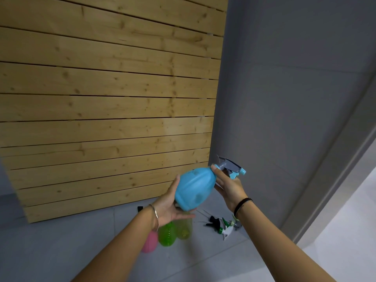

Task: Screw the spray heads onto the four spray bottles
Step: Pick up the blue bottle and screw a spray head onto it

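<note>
A blue spray bottle (195, 188) is held in the air, tilted with its neck up and to the right. My left hand (173, 204) cups its base from below and the left, fingers wrapped round it. A grey and blue spray head (232, 167) sits at the bottle's neck, and my right hand (227, 188) grips the neck and collar just under it. On the grey floor below lie a pink bottle (150, 242), a green bottle (167, 234) and a yellow-green bottle (185, 227), partly hidden by my left arm. Loose spray heads (222, 224) lie to their right.
A wooden slat panel (105, 98) leans against the wall on the left. A grey wall (284, 98) rises behind and to the right. A small black item (140, 208) lies at the panel's foot. A paler floor (345, 231) begins at the right.
</note>
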Demonstrator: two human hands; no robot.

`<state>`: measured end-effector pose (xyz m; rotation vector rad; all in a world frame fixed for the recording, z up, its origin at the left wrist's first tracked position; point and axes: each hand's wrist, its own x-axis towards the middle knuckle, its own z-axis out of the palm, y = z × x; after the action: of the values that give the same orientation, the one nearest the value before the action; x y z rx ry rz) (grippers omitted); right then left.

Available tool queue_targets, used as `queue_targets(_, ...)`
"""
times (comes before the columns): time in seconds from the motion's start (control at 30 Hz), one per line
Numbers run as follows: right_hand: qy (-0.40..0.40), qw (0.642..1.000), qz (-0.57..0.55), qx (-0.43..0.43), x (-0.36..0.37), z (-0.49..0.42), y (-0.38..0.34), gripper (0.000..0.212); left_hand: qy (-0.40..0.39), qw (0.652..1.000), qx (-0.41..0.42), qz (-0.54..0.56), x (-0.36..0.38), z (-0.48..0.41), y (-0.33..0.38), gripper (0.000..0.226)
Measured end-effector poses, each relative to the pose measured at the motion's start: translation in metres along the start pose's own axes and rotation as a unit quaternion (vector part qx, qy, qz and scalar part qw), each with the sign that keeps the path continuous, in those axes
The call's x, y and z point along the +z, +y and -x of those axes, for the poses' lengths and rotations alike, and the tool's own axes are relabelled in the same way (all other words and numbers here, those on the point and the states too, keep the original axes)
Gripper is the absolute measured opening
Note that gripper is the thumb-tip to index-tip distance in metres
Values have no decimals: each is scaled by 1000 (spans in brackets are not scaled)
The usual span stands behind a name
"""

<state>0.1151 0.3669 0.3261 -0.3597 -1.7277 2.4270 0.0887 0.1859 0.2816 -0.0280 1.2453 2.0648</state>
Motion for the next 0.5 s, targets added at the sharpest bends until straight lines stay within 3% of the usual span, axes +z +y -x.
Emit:
queue_targets(0.1, -6, 1000, -12, 13, -1, 0, -1, 28, 14, 995, 93, -19, 2, -3, 3, 103)
queue_targets(0.17, -11, 1000, -8, 13, 0, 1, -1, 29, 21, 996, 81, -11, 5, -1, 3, 92)
queue_targets(0.27, -9, 1000, -6, 2, 2, 1, -1, 33, 39, 999, -1, 25, 4, 0, 0, 77)
queue_targets(0.37, -21, 1000, -9, 4, 1, 0, -4, 29, 17, 998, 44, 30, 3, 1, 1, 89)
queue_targets(0.43, -36, 999, -8, 0, 0, 0, -5, 37, 3, 997, 70, 24, 2, 4, 8, 106)
queue_targets(0.5, -47, 999, -8, -6, 2, 0, -8, 42, -23, 997, 65, 20, -2, 8, 12, 107)
